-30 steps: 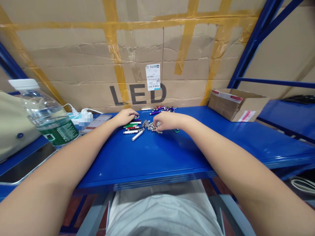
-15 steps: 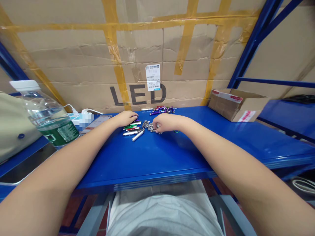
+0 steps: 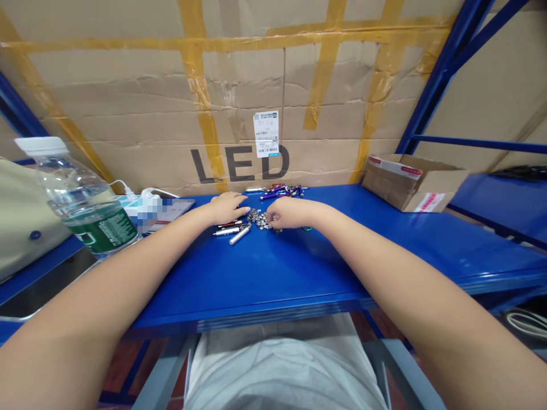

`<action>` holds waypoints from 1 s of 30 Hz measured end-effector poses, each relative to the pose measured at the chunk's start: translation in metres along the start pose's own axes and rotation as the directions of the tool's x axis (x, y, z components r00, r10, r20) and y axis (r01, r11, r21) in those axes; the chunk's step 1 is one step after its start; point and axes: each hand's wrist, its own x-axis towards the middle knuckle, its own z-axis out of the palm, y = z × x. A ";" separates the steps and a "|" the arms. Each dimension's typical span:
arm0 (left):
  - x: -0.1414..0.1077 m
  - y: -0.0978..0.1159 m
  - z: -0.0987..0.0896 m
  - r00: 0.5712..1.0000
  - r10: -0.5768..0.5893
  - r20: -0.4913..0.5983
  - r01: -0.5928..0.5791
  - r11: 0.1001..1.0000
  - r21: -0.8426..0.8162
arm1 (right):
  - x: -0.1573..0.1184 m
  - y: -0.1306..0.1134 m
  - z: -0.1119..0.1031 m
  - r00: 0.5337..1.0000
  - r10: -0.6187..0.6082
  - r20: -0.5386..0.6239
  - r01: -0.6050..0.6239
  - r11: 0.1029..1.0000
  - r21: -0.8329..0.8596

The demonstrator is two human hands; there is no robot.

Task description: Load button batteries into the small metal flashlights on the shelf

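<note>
A plastic water bottle, a taped carton printed LED, a small cardboard box

Spot: you're in a stockroom or packing area, pretty sure
Under your left hand and right hand: blue steel rack shelf
Straight ahead: big taped carton printed LED
Off your right: small open carton

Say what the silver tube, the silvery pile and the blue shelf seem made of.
The silver tube looks like polished metal, from its bright highlight. The pile seems shiny metal, its pieces too small to be sure. The blue shelf looks like glossy painted steel, from its sheen and folded edge.
</note>
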 end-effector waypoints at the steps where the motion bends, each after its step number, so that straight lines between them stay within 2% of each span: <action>1: -0.001 0.003 -0.004 0.998 0.056 -0.032 -0.057 0.998 -0.005 | -0.001 -0.001 -0.001 1.000 0.007 -0.002 -0.007 1.000 0.003; 4: -0.004 0.017 -0.017 0.960 0.275 -0.047 -0.278 0.956 -0.097 | -0.003 -0.003 -0.004 1.000 0.023 0.001 -0.023 1.000 -0.011; 7: -0.009 0.033 -0.025 0.925 0.380 -0.020 -0.380 0.919 -0.107 | -0.002 -0.003 -0.003 1.000 0.018 0.018 -0.018 1.000 -0.013; 11: -0.015 0.048 -0.023 0.935 0.355 0.006 -0.355 0.935 -0.023 | 0.001 0.000 0.000 1.000 0.000 0.029 0.000 1.000 -0.004; 16: -0.014 0.049 -0.018 0.939 0.343 0.017 -0.343 0.939 -0.001 | 0.002 -0.001 0.001 0.998 -0.056 0.011 0.056 0.998 -0.043; 22: -0.015 0.050 -0.019 0.917 0.398 0.012 -0.398 0.917 0.013 | 0.000 -0.008 0.000 0.997 -0.027 -0.066 0.023 0.998 -0.056; 30: -0.015 0.050 -0.017 0.888 0.460 -0.009 -0.457 0.884 0.099 | 0.003 -0.008 0.003 0.999 -0.013 -0.038 0.011 0.999 -0.050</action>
